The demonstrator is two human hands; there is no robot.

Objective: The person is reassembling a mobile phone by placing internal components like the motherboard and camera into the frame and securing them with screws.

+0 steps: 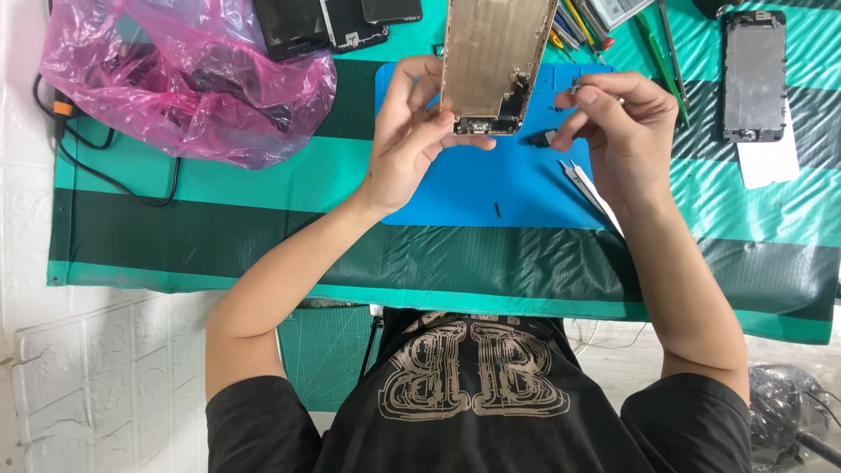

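Viewing order: lines ran from the bottom edge of the frame to the top.
Wearer: a black printed shirt (473, 394) filled the bottom centre, with both bare forearms reaching upward over the table.
Table cover: a green striped sheet (219, 228) lay across the middle band of the frame.
Work mat: a blue mat (491, 188) sat at centre on the striped sheet, and a small dark part (498, 210) lay on it near its lower edge.
Tweezers: a pair of tweezers (585, 186) lay on the mat's right side, just beside the right wrist.
Left hand: the left hand (412, 136) gripped a phone housing (495, 61) at its lower left corner, fingers curled around the edge and thumb pressed near the bottom.
Phone housing: it was held upright above the mat at upper centre, its gold metal interior facing the camera.
Right hand: the right hand (618, 123) was pinched nearly closed on a small metal piece (575, 85), just right of the housing.
Loose part: a dark component (543, 138) lay on the mat under the right fingers.
Upper left: a pink plastic bag (175, 79) rested on the sheet, with black cable (105, 171) beside it.
Top edge: dark phone screens (324, 22) lay left of the housing, and hand tools (587, 26) right of it.
Upper right: a separate phone panel (753, 74) lay flat, well apart from both hands.
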